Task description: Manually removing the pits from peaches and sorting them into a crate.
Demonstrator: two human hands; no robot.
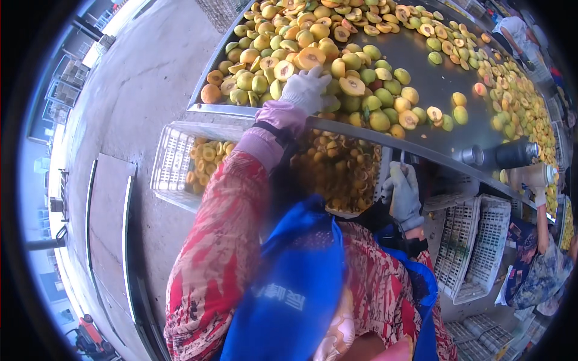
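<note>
My left hand (307, 91), in a white knit glove, rests on a pile of yellow-green peaches (246, 81) at the near rim of a metal sorting table (384, 49). Its fingers touch the fruit; whether they grip one is hidden. Many peaches are halved, and a cut half (352, 85) lies just right of that hand. My right hand (405, 196), also gloved, is closed on a slim metal tool (402, 156) below the table's edge. The tool's working end is not clear. Beneath my left forearm stands a crate (174, 158) with peach halves (205, 158).
A dark flask (510, 153), a metal cup (472, 155) and a bottle (528, 176) are at the table's right edge. White plastic crates (485, 248) stand below. Co-workers (537, 270) are at the right. A flat cart (110, 225) lies left.
</note>
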